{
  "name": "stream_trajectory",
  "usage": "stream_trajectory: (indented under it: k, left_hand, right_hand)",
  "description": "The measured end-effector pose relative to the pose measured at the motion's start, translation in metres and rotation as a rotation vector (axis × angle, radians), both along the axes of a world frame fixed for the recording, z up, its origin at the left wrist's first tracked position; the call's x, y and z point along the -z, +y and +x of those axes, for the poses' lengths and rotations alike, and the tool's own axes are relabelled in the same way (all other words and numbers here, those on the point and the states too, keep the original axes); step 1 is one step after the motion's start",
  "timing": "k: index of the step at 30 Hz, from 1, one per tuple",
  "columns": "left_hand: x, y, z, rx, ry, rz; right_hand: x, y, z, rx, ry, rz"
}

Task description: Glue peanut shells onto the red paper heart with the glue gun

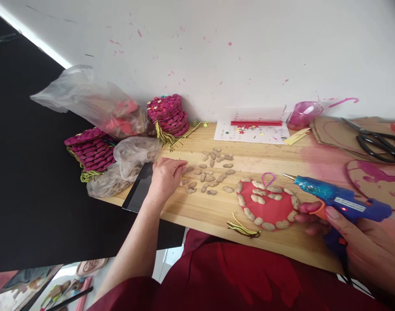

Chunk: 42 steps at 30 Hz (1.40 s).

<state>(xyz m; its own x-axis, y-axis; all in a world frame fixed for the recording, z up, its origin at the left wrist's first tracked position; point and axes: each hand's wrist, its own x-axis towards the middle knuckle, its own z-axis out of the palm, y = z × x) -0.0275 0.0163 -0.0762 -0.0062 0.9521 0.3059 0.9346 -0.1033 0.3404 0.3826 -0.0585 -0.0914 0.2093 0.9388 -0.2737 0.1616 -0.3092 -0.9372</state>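
In my right hand [356, 242] is a blue hot glue gun [340, 201] with an orange trigger and a small red light. Its metal nozzle points left above a red heart-shaped piece [269, 207]. Peanuts in their shells line the edge of the heart, with several more in its upper part, and a purple loop [268, 179] stands at its top. Over the left side of the loose peanuts [210, 178], my left hand [165, 177] has its fingers curled inward, thumb near the index finger. Whatever they may hold is hidden. A dark tablet [137, 190] lies beneath that wrist.
Clear plastic bags [139, 151] and magenta peanut-covered pieces with yellow-green tassels [168, 114] stand at left. A paper sheet [221, 131] with star confetti, a pink cup [303, 114], black scissors [379, 144] and cardboard [330, 129] lie along the wall. A loose tassel [244, 229] rests near the front edge.
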Motion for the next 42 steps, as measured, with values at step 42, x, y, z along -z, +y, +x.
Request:
stream_trajectory:
  k: [42]
  left_hand:
    - [0.006, 0.001, 0.009, -0.018, 0.044, -0.014]
  right_hand:
    - [-0.007, 0.0, -0.006, 0.003, 0.063, -0.016]
